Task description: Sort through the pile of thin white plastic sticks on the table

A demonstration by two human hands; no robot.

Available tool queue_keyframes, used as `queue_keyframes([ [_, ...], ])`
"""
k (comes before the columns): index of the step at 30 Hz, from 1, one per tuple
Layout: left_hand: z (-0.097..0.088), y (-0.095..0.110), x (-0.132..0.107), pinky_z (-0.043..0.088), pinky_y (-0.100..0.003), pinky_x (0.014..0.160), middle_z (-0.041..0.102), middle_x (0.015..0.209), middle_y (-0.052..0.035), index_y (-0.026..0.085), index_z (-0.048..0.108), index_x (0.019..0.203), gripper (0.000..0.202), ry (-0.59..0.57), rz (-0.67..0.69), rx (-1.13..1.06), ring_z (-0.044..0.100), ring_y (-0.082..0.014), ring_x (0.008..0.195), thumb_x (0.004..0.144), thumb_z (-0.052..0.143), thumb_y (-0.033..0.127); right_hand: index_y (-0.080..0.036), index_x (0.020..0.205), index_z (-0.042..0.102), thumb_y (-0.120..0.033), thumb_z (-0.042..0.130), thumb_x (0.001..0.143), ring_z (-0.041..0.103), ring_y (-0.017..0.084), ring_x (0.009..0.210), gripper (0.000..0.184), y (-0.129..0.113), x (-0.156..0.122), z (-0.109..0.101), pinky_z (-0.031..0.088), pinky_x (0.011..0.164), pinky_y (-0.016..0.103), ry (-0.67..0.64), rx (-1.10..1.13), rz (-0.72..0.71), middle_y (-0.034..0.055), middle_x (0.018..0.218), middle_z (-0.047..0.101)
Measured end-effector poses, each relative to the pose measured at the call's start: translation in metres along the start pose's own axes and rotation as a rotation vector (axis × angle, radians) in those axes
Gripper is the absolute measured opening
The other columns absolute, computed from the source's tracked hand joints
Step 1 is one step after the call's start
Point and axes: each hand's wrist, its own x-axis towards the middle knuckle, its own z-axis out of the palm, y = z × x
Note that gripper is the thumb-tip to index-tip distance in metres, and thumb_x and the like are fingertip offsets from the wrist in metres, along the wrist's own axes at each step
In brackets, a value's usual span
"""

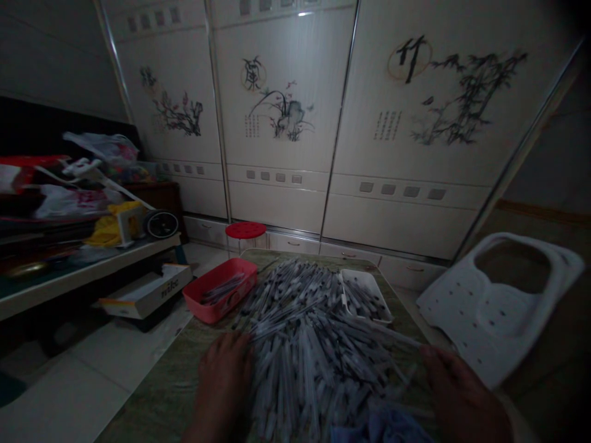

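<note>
A broad heap of slim translucent pens (309, 351), many with dark ends, covers the middle of the table. My left hand (226, 372) is at the heap's left edge, back upward and fingers curled down. What its fingertips hold, if anything, is hidden. On the right, my right hand (459, 391) pinches the end of a long pale pen (401, 338) that points left toward the heap. A red plastic basket (249, 277) with some pens in it stands behind the left side of the heap. At the back right, a white tray (385, 301) holds more pens.
Bluish cloth (388, 427) lies at the near edge of the greenish table (161, 381). A white plastic chair (498, 307) is to the right, a red stool (245, 231) beyond the table. A cluttered bench (92, 264) stands left, before sliding wardrobe doors (281, 80).
</note>
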Motion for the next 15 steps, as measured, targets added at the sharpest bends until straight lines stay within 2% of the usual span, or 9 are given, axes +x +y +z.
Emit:
queue_keyframes([
  [1, 0.001, 0.000, 0.000, 0.041, -0.052, 0.113, 0.069, 0.142, -0.0136, 0.021, 0.074, 0.131, 0.042, -0.003, 0.003, 0.012, 0.055, -0.0358, 0.135, 0.100, 0.046, 0.024, -0.027, 0.113, 0.079, -0.072, 0.053, 0.092, 0.075, 0.036, 0.107, 0.056, -0.009, -0.005, 0.006, 0.054, 0.085, 0.042, -0.059, 0.022, 0.048, 0.0082, 0.113, 0.084],
  [2, 0.002, 0.000, 0.001, 0.041, -0.053, 0.113, 0.068, 0.143, -0.0138, 0.022, 0.074, 0.132, 0.043, -0.005, 0.004, 0.024, 0.054, -0.0361, 0.136, 0.100, 0.045, 0.023, -0.026, 0.120, 0.077, -0.071, 0.049, 0.094, 0.072, 0.035, 0.118, 0.059, -0.015, -0.009, 0.011, 0.053, 0.095, 0.042, -0.143, 0.054, 0.030, 0.0085, 0.125, 0.080],
  [4, 0.002, -0.001, 0.001, 0.042, -0.052, 0.112, 0.069, 0.143, -0.0133, 0.023, 0.075, 0.128, 0.040, -0.006, 0.010, 0.041, 0.055, -0.0351, 0.136, 0.100, 0.045, 0.023, -0.023, 0.131, 0.073, -0.070, 0.046, 0.094, 0.068, 0.036, 0.126, 0.065, -0.021, -0.013, 0.019, 0.049, 0.102, 0.045, -0.244, 0.058, 0.018, 0.0118, 0.134, 0.077],
  [6, 0.000, -0.001, 0.001, 0.044, -0.050, 0.109, 0.071, 0.138, -0.0129, 0.023, 0.077, 0.119, 0.035, -0.002, 0.024, 0.042, 0.058, -0.0337, 0.131, 0.100, 0.048, 0.024, -0.021, 0.136, 0.070, -0.070, 0.045, 0.093, 0.068, 0.038, 0.126, 0.069, -0.019, -0.012, 0.022, 0.049, 0.101, 0.046, -0.271, 0.034, 0.021, 0.0147, 0.134, 0.076],
  [9, -0.005, 0.000, 0.001, 0.046, -0.049, 0.105, 0.073, 0.128, -0.0132, 0.022, 0.077, 0.106, 0.028, 0.010, 0.045, 0.028, 0.060, -0.0340, 0.126, 0.098, 0.051, 0.024, -0.021, 0.131, 0.070, -0.068, 0.044, 0.093, 0.071, 0.036, 0.119, 0.066, -0.013, -0.009, 0.020, 0.051, 0.097, 0.044, -0.260, -0.007, 0.033, 0.0148, 0.128, 0.078],
  [15, -0.013, 0.002, 0.000, 0.048, -0.051, 0.099, 0.074, 0.119, -0.0121, 0.022, 0.073, 0.107, 0.028, 0.097, 0.053, -0.069, 0.065, -0.0342, 0.114, 0.100, 0.046, 0.026, -0.022, 0.110, 0.074, -0.055, 0.046, 0.093, 0.074, 0.034, 0.109, 0.047, -0.007, -0.007, 0.019, 0.054, 0.087, 0.041, -0.312, -0.048, -0.098, 0.0128, 0.114, 0.081],
])
